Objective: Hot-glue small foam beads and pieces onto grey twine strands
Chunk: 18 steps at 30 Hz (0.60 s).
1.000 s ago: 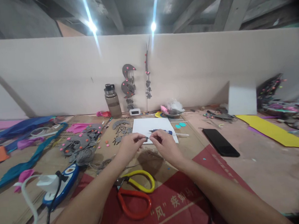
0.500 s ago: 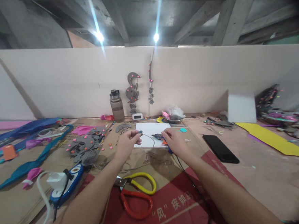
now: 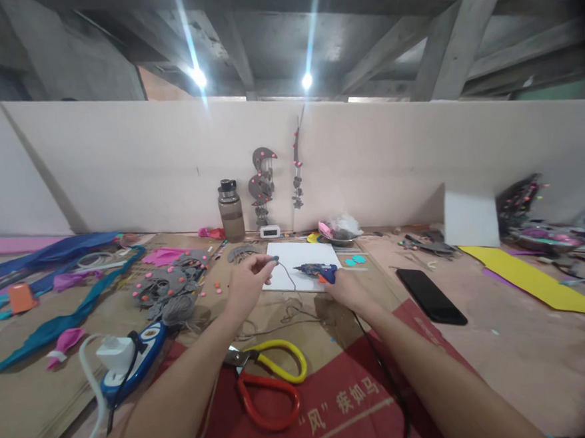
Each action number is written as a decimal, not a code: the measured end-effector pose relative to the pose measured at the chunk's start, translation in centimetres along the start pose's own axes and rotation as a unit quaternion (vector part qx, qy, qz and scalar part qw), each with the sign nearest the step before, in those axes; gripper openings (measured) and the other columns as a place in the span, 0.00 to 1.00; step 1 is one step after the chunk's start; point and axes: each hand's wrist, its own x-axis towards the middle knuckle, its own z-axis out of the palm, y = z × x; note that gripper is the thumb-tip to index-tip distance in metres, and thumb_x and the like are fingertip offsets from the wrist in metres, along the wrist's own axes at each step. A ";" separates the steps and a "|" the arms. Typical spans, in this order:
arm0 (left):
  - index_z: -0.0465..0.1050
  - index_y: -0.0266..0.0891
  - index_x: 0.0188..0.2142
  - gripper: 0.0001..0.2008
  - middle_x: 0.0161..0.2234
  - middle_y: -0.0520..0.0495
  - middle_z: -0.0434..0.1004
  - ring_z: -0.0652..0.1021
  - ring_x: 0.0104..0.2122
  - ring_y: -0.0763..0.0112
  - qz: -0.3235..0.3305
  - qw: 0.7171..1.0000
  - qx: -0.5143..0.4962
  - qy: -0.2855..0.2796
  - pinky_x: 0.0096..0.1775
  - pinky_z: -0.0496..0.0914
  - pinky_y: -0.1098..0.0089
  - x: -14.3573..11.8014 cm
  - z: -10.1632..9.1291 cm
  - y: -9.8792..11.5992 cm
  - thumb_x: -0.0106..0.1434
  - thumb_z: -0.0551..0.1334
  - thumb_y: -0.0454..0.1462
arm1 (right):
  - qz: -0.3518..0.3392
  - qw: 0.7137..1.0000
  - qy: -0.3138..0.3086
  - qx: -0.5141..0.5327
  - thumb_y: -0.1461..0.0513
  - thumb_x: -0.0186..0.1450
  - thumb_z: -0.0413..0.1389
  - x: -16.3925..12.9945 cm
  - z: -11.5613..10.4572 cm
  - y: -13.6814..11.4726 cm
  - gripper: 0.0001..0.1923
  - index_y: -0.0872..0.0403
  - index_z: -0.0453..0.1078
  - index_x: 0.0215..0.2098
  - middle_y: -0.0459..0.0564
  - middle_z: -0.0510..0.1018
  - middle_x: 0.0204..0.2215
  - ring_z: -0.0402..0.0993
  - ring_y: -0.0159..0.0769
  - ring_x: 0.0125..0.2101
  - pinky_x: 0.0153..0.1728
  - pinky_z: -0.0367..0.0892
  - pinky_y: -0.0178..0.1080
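Glue gun (image 3: 315, 270), blue w/ orange trigger: in the right hand (image 3: 344, 287), fingers wrapped shut round the grip, nozzle pointing left over the white board (image 3: 302, 257). Its black cord (image 3: 377, 366) trails back along the right forearm.

Head view: left hand (image 3: 247, 285) is raised just left of the board, thumb + forefinger pressed together on a small dark bead (image 3: 274, 260); a thin grey string (image 3: 287, 279) hangs from it and curls down to a loose tangle on the cardboard table (image 3: 39, 397). Bead and nozzle are near each other but apart, both above the board's near edge.

Nearby: yellow/red scissors (image 3: 269, 384) between the forearms, on the red sheet (image 3: 350, 402). Black phone (image 3: 431, 296) to the right. Grey felt pieces w/ pink dots (image 3: 169, 284) to the left, water bottle (image 3: 230, 210) at the back wall, blue charger-type unit w/ white plug (image 3: 131, 353) front left.

Doing this bit well, IMO: keep the pinch on the bead steady and the string taut-ish so it doesn't swing; bring the nozzle tip to the bead, not the fingertips; squeeze lightly, one small dot. Work over the board so drips land there. Mind the cord doesn't drag across the scissors or sheet.
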 end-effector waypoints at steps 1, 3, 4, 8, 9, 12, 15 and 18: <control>0.73 0.33 0.34 0.15 0.23 0.51 0.72 0.69 0.20 0.77 -0.003 1.000 -0.007 0.000 0.24 0.66 0.74 0.1 -0.1 0.0 0.52 0.64 0.43 | 0.003 1.000 0.003 0.019 0.61 0.55 0.54 0.2 -0.1 -0.1 0.11 0.59 0.69 0.35 0.58 0.77 0.32 0.74 0.42 0.32 0.28 0.63 0.35; 0.73 0.33 0.34 0.15 0.24 0.51 0.72 0.69 0.20 0.78 -0.014 1.000 -0.020 0.002 0.24 0.66 0.74 0.3 -0.2 0.0 0.51 0.64 0.42 | 0.000 0.998 0.014 0.060 0.62 0.56 0.52 0.2 -0.4 -0.6 0.10 0.59 0.68 0.36 0.57 0.77 0.32 0.74 0.40 0.31 0.27 0.64 0.35; 0.73 0.33 0.34 0.15 0.24 0.51 0.72 0.69 0.20 0.78 -0.022 0.999 -0.027 0.003 0.24 0.65 0.74 0.3 -0.3 0.0 0.51 0.64 0.42 | -0.004 0.997 0.022 0.081 0.63 0.56 0.51 0.1 -0.5 -1.0 0.11 0.59 0.67 0.37 0.56 0.76 0.32 0.74 0.39 0.30 0.26 0.64 0.34; 0.74 0.33 0.35 0.16 0.23 0.52 0.72 0.69 0.20 0.78 -0.043 0.998 -0.053 0.010 0.23 0.64 0.75 0.6 -0.5 -0.4 0.50 0.65 0.42 | -0.046 0.979 0.043 0.192 0.63 0.59 0.45 -1.3 -1.0 -3.0 0.15 0.57 0.62 0.44 0.51 0.75 0.35 0.72 0.31 0.26 0.26 0.67 0.32; 0.74 0.33 0.35 0.16 0.23 0.52 0.72 0.68 0.20 0.78 -0.044 0.997 -0.056 0.012 0.23 0.64 0.75 0.7 -0.5 -0.7 0.50 0.65 0.42 | -0.068 0.962 0.046 0.260 0.63 0.59 0.46 -1.7 -1.1 -3.6 0.15 0.56 0.62 0.44 0.50 0.74 0.36 0.72 0.30 0.26 0.26 0.68 0.33; 0.74 0.33 0.35 0.17 0.23 0.52 0.71 0.67 0.20 0.79 -0.050 0.997 -0.047 0.024 0.22 0.63 0.76 0.8 -0.6 -1.3 0.49 0.66 0.44 | -0.128 0.900 0.037 0.414 0.61 0.58 0.49 -3.0 -1.5 -4.9 0.14 0.56 0.62 0.42 0.51 0.73 0.38 0.71 0.31 0.28 0.25 0.69 0.34; 0.74 0.34 0.34 0.17 0.23 0.52 0.71 0.66 0.19 0.80 -0.061 0.997 -0.037 0.037 0.21 0.61 0.76 0.9 -0.7 -1.5 0.49 0.66 0.44 | -0.167 0.885 0.028 0.433 0.60 0.59 0.49 -4.0 -1.7 -5.5 0.12 0.55 0.63 0.41 0.49 0.73 0.36 0.68 0.28 0.25 0.24 0.68 0.33; 0.74 0.34 0.32 0.16 0.23 0.52 0.71 0.66 0.19 0.80 -0.059 0.996 -0.049 0.045 0.21 0.61 0.76 0.9 -0.7 -1.4 0.48 0.66 0.44 | -0.200 0.894 0.032 0.398 0.59 0.62 0.49 -4.5 -1.6 -5.4 0.10 0.54 0.64 0.41 0.47 0.72 0.32 0.65 0.27 0.22 0.24 0.66 0.33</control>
